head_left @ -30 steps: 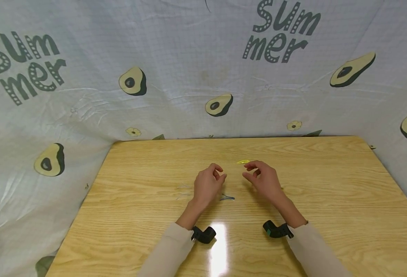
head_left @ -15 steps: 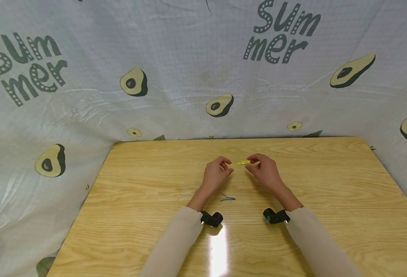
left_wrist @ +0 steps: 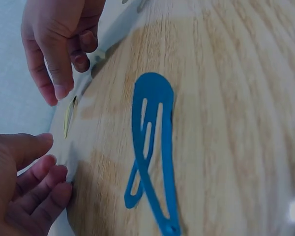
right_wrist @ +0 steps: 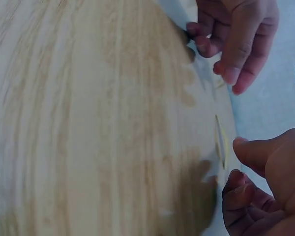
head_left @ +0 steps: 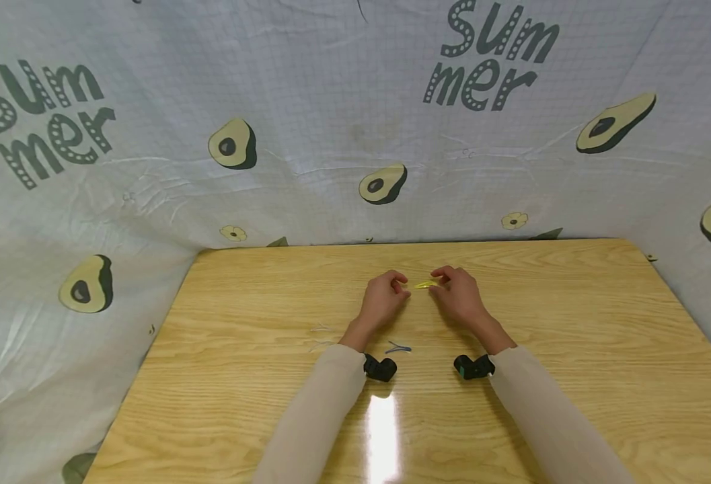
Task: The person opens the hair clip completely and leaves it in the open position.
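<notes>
Left hand (head_left: 384, 296) first: we see it low over the tabletop (head_left: 573, 349), a bit past the middle toward the far edge, fingers loosely curled and grasping nothing. In the left wrist view its thumb and fingertips (left_wrist: 44, 169) sit just short of one end of the yellow hair clip (head_left: 425, 284), close but apart from it.

Right hand (head_left: 461, 296) now, and we find it at the other end of that same clip, also loosely curled with nothing in its grasp. In the right wrist view its thumb (right_wrist: 255, 150) hovers right beside the clip's edge; whether skin meets metal there we cannot tell. So the two hands face each other with the yellow hair clip lying flat on the wood between them, along the midline of the tabletop and nearer its far edge than its near one.

Behind the hands, toward the near edge, we pick out a blue hair clip (left_wrist: 152, 152), flat on the tabletop and well apart from any finger. Toward the left edge from it lie a couple of pale, thin clips (head_left: 321, 336), too faint to read clearly.

A black wrist camera (head_left: 381, 368) rides on each beige sleeve (head_left: 313, 423). An avocado-print cloth (head_left: 234, 142) backs the far edge.
</notes>
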Action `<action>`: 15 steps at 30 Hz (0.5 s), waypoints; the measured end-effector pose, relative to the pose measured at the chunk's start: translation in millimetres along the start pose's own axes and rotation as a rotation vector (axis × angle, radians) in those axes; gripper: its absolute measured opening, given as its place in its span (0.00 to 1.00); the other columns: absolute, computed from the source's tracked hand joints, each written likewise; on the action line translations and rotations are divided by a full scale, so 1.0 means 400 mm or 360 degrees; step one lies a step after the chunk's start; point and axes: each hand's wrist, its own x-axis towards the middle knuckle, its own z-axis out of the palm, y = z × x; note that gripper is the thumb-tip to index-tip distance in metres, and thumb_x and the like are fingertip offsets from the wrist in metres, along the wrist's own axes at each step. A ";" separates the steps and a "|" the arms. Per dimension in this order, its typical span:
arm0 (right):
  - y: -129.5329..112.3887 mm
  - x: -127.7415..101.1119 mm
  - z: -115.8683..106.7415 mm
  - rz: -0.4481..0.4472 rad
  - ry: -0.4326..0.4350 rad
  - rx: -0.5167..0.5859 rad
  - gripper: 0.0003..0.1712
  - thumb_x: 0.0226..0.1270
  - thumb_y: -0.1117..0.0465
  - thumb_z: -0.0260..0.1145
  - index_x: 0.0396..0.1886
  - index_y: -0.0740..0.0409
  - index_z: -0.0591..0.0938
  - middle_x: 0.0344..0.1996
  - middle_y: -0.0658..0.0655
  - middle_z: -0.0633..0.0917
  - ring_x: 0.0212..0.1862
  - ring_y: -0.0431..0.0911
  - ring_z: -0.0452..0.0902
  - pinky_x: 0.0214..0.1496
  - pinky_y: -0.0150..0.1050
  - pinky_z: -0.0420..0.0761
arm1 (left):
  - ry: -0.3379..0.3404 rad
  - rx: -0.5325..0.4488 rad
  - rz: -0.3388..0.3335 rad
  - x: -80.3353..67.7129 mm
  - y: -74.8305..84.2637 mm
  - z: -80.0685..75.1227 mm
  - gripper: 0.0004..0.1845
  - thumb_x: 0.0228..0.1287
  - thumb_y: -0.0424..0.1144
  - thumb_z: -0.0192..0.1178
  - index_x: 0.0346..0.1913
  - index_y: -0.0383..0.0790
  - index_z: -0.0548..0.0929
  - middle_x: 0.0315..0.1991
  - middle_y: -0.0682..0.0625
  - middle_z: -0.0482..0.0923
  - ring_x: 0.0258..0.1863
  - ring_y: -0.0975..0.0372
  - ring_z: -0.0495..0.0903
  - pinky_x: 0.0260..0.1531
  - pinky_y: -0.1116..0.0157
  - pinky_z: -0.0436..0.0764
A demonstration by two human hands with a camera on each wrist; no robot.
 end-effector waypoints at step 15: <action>0.012 0.005 0.023 0.0076 -0.0016 -0.0057 0.09 0.63 0.68 0.66 0.43 0.68 0.83 0.31 0.62 0.77 0.35 0.54 0.72 0.38 0.50 0.73 | -0.0077 0.0056 -0.0023 0.020 -0.003 0.008 0.10 0.61 0.30 0.64 0.46 0.33 0.83 0.23 0.51 0.73 0.21 0.64 0.68 0.26 0.70 0.69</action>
